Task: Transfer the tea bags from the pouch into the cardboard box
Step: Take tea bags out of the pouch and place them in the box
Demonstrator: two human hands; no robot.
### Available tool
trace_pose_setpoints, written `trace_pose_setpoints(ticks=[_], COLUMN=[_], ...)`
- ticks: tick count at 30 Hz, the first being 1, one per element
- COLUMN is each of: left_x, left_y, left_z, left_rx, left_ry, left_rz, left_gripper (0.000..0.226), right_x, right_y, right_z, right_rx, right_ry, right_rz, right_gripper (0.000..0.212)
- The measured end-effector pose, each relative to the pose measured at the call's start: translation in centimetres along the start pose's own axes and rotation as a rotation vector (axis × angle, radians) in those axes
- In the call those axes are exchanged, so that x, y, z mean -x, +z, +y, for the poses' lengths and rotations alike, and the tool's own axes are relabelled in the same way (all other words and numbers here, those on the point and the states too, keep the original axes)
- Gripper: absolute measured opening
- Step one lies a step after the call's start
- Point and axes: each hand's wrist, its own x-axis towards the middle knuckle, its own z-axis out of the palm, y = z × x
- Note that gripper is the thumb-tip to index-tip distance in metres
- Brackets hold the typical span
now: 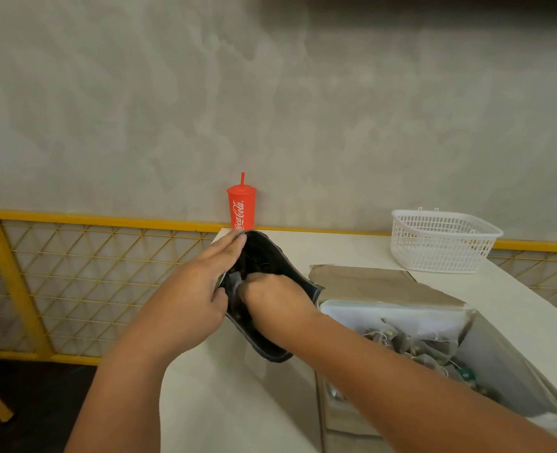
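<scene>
From the head view, the dark pouch (272, 253) stands tilted on the white desk (345, 248), its mouth spread wide and facing the camera, just left of the cardboard box (502, 358). The left grip (188, 291) holds the pouch's left wall: its fingers (229, 245) lie straight along the outside up to the rim, and the thumb (220, 294) hooks over the edge, so the wall is pinched between them. The right grip (278, 299) reaches into the pouch mouth from the right, knuckles up and fingertips curled down inside. They are hidden by the back of the hand and the dark lining, so I cannot tell whether they hold anything.

The box sits at the near right corner of the desk, open, with its brown flap (368, 282) folded back and a pale lining inside. A heap of tea bags (414, 349) with thin strings lies in it, partly covered by the right forearm.

Behind the pouch, a red cup (241, 209) with lid and straw stands at the desk's far edge by the wall. A white basket (442, 240) rests farther right, apart from the box. A yellow railing (74, 220) runs along the wall.
</scene>
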Motion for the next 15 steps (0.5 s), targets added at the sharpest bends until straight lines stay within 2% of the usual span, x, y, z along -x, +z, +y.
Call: trace_pose_setpoints(ticks=[6, 10, 15], left_x=[-0.1, -0.1, -0.2], left_y=[0.1, 0.1, 0.2], left_z=[0.2, 0.3, 0.4], left_rx=[-0.027, -0.039, -0.044], left_ry=[-0.024, -0.023, -0.013], left_rz=[0.0, -0.002, -0.012], left_gripper=[0.077, 0.076, 0.075], right_x=[3.1, 4.7, 5.6], right_y=[-0.9, -1.1, -1.4], right_z=[0.7, 1.6, 2.5], right_rx=[-0.154, -0.286, -0.39], right_ry=[0.026, 0.101, 0.217], right_rz=[0.071, 0.186, 0.149], right_gripper=[0.031, 0.024, 0.026])
